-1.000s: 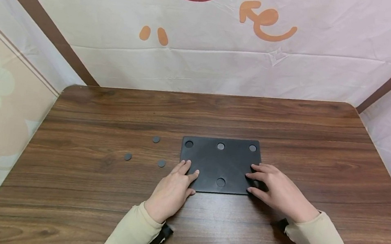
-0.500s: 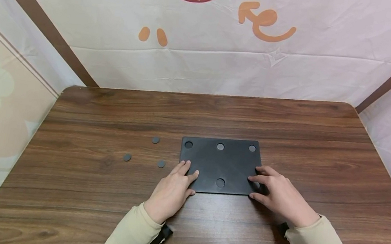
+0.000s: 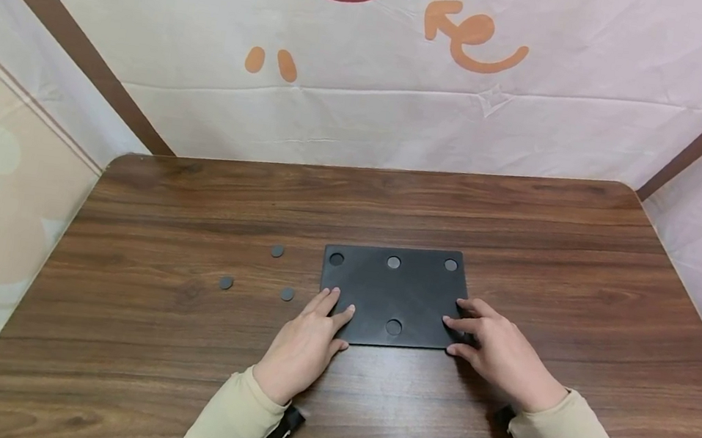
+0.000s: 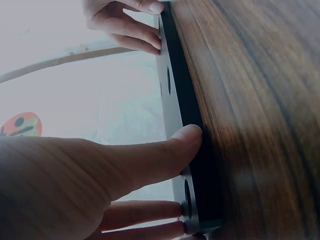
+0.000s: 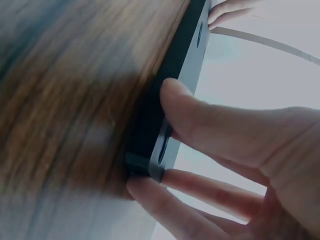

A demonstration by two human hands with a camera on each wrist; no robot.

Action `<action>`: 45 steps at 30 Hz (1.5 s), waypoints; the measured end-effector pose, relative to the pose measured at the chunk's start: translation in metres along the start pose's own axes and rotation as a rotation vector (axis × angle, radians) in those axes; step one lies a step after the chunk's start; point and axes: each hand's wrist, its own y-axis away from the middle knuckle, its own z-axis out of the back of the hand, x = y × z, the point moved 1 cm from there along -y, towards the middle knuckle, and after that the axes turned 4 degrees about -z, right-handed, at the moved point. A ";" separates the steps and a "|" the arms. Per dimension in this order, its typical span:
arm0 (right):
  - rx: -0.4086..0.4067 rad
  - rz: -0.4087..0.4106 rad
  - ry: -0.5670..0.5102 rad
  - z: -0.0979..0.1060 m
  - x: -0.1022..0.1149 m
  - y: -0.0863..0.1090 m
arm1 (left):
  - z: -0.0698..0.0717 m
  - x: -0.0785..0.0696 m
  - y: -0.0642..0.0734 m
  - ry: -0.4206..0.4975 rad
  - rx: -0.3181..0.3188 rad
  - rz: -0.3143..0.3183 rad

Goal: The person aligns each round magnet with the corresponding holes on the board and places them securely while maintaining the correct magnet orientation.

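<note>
A flat black rectangular board [image 3: 401, 292] with round recesses lies on the wooden table. My left hand [image 3: 303, 350] rests at its near left corner, fingers spread over the top. The left thumb [image 4: 185, 142] touches the front edge in the left wrist view. At the near right corner, my right hand [image 3: 503, 354] touches the board with spread, lightly bent fingers. Its thumb [image 5: 175, 97] presses the front edge in the right wrist view, with other fingers round the corner. Grey discs show in the top middle recess [image 3: 393, 262] and the top right one [image 3: 451, 265].
Three small loose grey discs lie left of the board: one farther back [image 3: 277, 251], one beside the left hand [image 3: 287, 294], one farthest left [image 3: 226, 282]. The brown wooden table [image 3: 583, 279] meets a printed white cloth wall [image 3: 370, 125] at its back edge.
My right hand has drawn slightly back, its fingers shifting from over the board to its right edge. The left hand keeps its place on the board; the discs lie as before.
</note>
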 end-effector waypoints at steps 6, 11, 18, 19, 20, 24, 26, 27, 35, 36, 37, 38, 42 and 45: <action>-0.008 -0.001 0.008 0.000 0.001 0.001 | 0.001 0.001 0.001 0.000 -0.002 -0.018; -0.019 0.004 0.010 -0.001 0.000 0.002 | 0.003 0.002 0.002 -0.017 0.025 -0.034; -0.004 0.006 0.002 0.000 0.001 0.000 | 0.007 0.009 0.007 -0.035 0.020 -0.007; -0.001 0.007 0.001 0.000 0.001 -0.001 | 0.007 0.011 0.007 -0.034 0.015 0.000; 0.001 0.008 0.001 0.001 0.001 -0.001 | 0.008 0.013 0.008 -0.032 0.012 0.007; 0.009 0.015 -0.002 0.002 0.000 -0.002 | 0.013 0.021 0.011 -0.021 -0.013 0.036; 0.010 0.018 -0.003 0.002 0.000 -0.003 | 0.016 0.026 0.012 -0.023 -0.026 0.053; 0.011 0.021 -0.003 0.002 0.000 -0.003 | 0.018 0.028 0.013 -0.028 -0.035 0.059; -0.002 0.050 0.003 0.006 0.001 -0.004 | 0.025 0.042 0.014 -0.087 -0.061 0.079; -0.004 0.054 0.002 0.007 0.001 -0.004 | 0.025 0.043 0.013 -0.089 -0.055 0.083; -0.003 0.055 0.002 0.007 0.001 -0.005 | 0.026 0.044 0.013 -0.089 -0.048 0.088; -0.002 0.055 0.003 0.007 0.001 -0.005 | 0.026 0.045 0.013 -0.086 -0.039 0.094; 0.010 0.047 0.004 0.007 0.001 -0.005 | 0.027 0.049 0.011 -0.071 -0.009 0.120; 0.022 0.037 0.001 0.006 0.001 -0.005 | 0.027 0.051 0.010 -0.071 -0.001 0.130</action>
